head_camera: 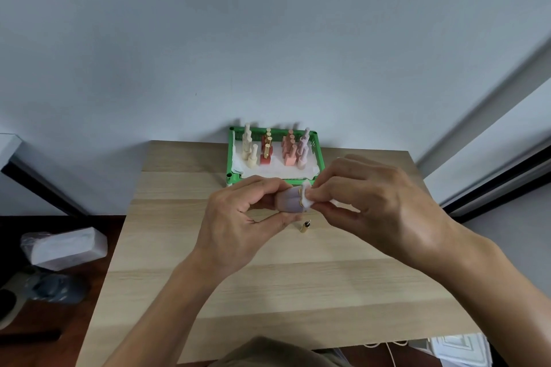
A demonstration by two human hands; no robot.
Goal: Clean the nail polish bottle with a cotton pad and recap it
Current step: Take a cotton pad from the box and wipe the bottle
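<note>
My left hand point(238, 217) holds a pale lilac nail polish bottle point(290, 201) on its side above the table, neck pointing right. My right hand point(372, 199) pinches a white cotton pad point(307, 198) against the bottle's neck end, which the pad hides. Just below the bottle, the cap with its gold collar and brush point(304, 226) lies on the wooden table point(283, 292), mostly hidden behind my left fingers.
A green basket point(229, 158) lined with white paper stands at the table's far edge against the wall, holding several cream, red, pink and lilac polish bottles. A wrapped white packet point(65, 247) lies on the dark floor to the left.
</note>
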